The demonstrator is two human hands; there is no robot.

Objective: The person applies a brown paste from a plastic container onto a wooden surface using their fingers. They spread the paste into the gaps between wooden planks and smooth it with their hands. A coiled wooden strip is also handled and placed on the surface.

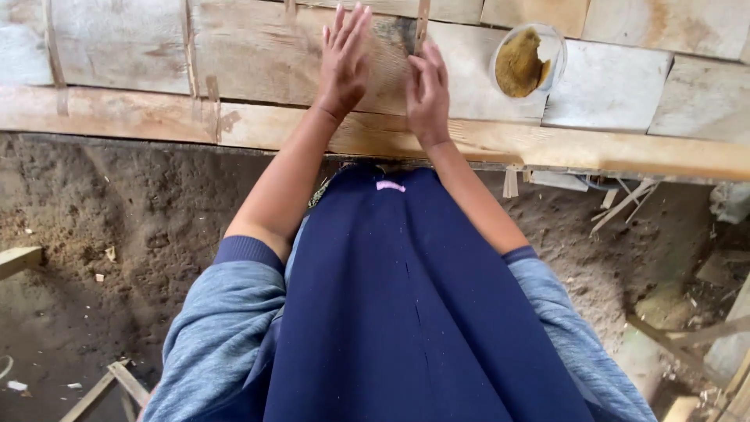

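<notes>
Just right of the raised right hand (pixel 427 98), a clear bowl (pixel 528 61) of brown paste.

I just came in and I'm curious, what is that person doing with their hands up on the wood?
A person in a blue top stands at a rough wooden bench. Both hands are raised with open, flat palms facing each other: the left hand and the right hand. Something thin and blurred sits between them, perhaps being rolled, but it is too blurred to name. A clear round tub of brown-yellow paste sits on the bench to the right. Below is a dirt floor.
</notes>
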